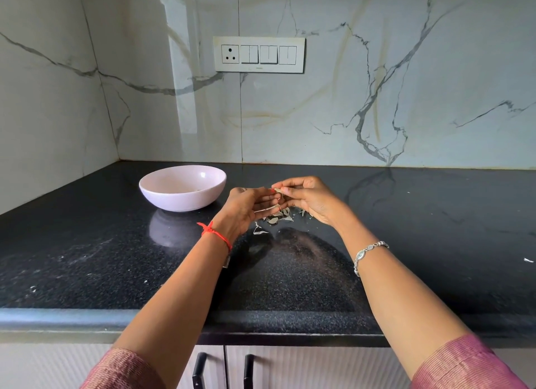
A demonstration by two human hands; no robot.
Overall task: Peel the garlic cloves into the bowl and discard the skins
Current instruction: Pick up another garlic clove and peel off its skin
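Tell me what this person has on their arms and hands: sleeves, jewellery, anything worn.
Both arms are bare up to mauve-pink, finely ribbed sleeves that end near the elbows. The left hand has a red thread knotted at its wrist. The right hand has a silver link bracelet with an oval plate at its wrist.

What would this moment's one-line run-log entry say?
phase: peeling | left hand and right hand: pinch garlic clove together | skins: loose on counter below hands | bowl: left of hands
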